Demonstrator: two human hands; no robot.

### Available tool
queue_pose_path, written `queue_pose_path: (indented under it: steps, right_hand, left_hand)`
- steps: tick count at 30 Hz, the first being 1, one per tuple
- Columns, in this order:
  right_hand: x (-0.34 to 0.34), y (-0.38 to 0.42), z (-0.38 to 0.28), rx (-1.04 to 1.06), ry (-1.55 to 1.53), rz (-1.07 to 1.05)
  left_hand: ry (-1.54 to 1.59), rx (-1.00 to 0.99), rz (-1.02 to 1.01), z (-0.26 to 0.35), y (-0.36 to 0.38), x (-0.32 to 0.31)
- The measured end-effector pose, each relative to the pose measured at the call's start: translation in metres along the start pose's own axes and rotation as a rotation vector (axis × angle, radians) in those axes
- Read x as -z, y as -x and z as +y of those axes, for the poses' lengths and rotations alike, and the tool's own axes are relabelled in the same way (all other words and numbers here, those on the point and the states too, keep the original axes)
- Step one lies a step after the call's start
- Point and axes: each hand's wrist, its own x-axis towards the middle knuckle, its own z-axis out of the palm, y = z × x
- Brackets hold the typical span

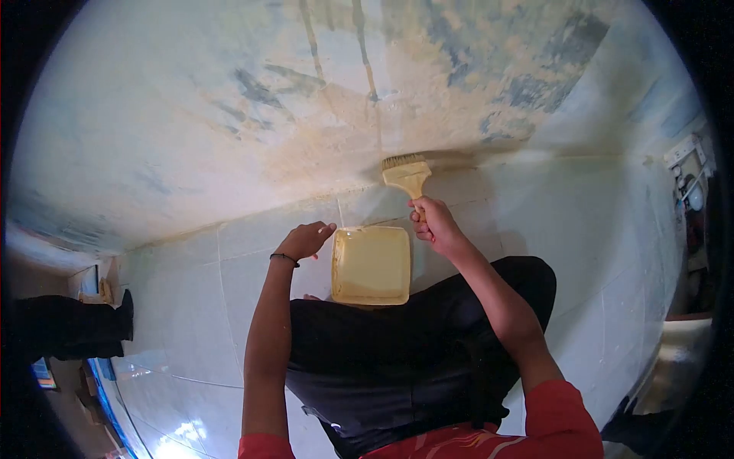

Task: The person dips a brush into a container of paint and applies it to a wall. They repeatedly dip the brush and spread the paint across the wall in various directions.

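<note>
My right hand [434,224] is wrapped round the handle of a wide, cream-coloured paintbrush [407,177]. Its dark bristles point toward the wall, close to where wall and floor meet. To the left, my left hand [306,241] is at the upper left corner of a square paint container [336,268], fingers curled and a fingertip right at the rim. Pale yellow paint fills the container, with smears along its edges. It sits on the floor just in front of my crossed legs.
The wall [191,138] ahead has patchy cream paint, grey-blue blotches and dark drips. Pale tiles cover the floor [589,306]. A person's dark-clothed leg [69,325] shows at far left. A white socket strip [683,151] and clutter line the right edge.
</note>
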Motion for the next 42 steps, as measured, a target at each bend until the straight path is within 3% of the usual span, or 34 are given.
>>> queue_pose_path:
  steps: [6,7,10,11,12,14,16,20,29,34,42]
  right_hand:
    - [-0.029,0.041,-0.039,0.085,-0.006,-0.045]
    - [-0.034,0.048,-0.045,0.115,-0.024,-0.047]
    - [-0.054,0.069,-0.064,0.189,-0.021,-0.059]
    - [-0.060,0.076,-0.071,0.231,0.035,-0.046]
    - [-0.067,0.084,-0.078,0.273,0.092,-0.032]
    - [-0.081,0.099,-0.092,0.323,0.107,-0.035]
    - [-0.094,0.114,-0.105,0.365,0.125,-0.037]
    - [-0.124,0.140,-0.149,0.619,0.211,-0.024]
    - [-0.197,0.144,-0.265,1.091,0.267,-0.236]
    - [-0.209,0.121,-0.278,1.054,0.159,-0.185]
    - [-0.151,0.048,-0.211,0.942,0.311,-0.212]
  left_hand:
    - [-0.028,0.002,0.020,-0.007,0.003,-0.004]
    - [-0.171,-0.179,0.080,-0.016,-0.002,-0.007]
    - [-0.009,-0.059,0.021,-0.009,0.006,-0.005]
    - [-0.130,-0.270,0.113,-0.044,-0.023,-0.021]
    - [-0.130,-0.277,0.126,-0.036,-0.014,-0.015]
    - [0.010,-0.075,0.114,-0.003,0.017,-0.004]
    - [0.007,-0.062,0.137,0.002,0.022,-0.001]
    - [0.014,-0.103,0.148,0.002,0.027,0.001]
    - [-0.005,-0.136,0.144,0.002,0.029,0.003]
    - [-0.017,-0.220,0.215,-0.006,0.020,-0.003]
    - [-0.076,-0.202,0.190,-0.006,0.013,-0.002]
